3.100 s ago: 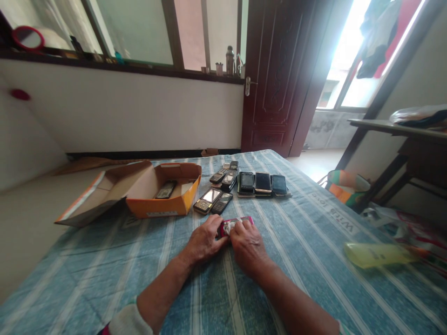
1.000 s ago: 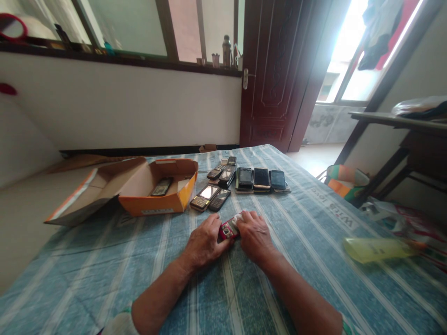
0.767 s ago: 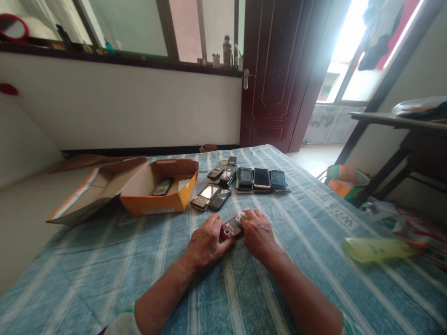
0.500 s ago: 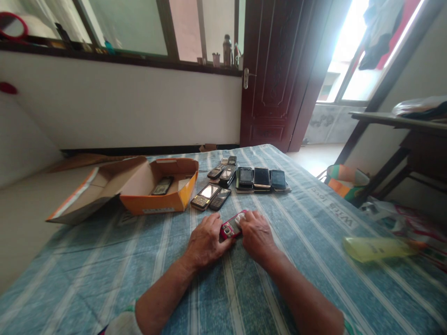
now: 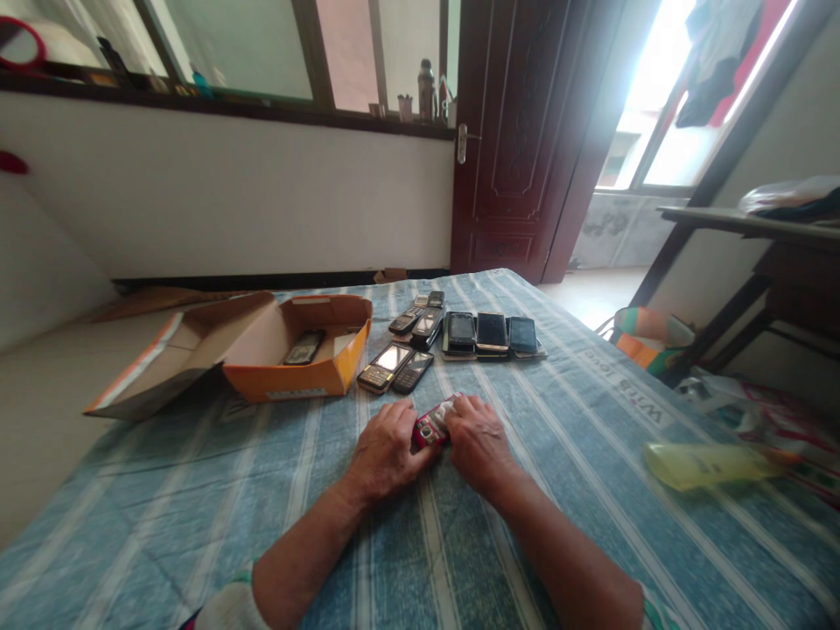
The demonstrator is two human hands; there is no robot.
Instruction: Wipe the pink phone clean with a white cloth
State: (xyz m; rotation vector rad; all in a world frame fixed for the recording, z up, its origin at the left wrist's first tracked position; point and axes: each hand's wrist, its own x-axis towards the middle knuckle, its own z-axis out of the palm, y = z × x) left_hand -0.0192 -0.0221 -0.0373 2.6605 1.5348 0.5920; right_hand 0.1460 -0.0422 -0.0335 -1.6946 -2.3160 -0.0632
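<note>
A red mobile phone (image 5: 428, 430) with a keypad lies tilted on the striped cloth. My left hand (image 5: 388, 444) grips its left end between thumb and fingers. Closed on a crumpled white tissue (image 5: 444, 410), my right hand (image 5: 479, 437) presses it against the phone's screen; the fingers hide much of that end. Just beyond my hands are two keypad phones, a gold and black one (image 5: 384, 367) and a dark one (image 5: 413, 372). Several more keypad phones (image 5: 426, 322) are piled behind them. To their right stand stacks of touchscreen phones (image 5: 492, 332).
An open orange cardboard box (image 5: 289, 383) holds a dark phone (image 5: 304, 347) at the left, its lid folded back. A yellow transparent object (image 5: 709, 465) lies on the right of the blue striped cloth (image 5: 577, 542). Beyond the cloth are a dark red door (image 5: 505, 175) and a side table (image 5: 754, 226).
My right hand has slid slightly left along the phone with the tissue, covering more of the screen. My left hand keeps its hold. The view has shifted very slightly.
</note>
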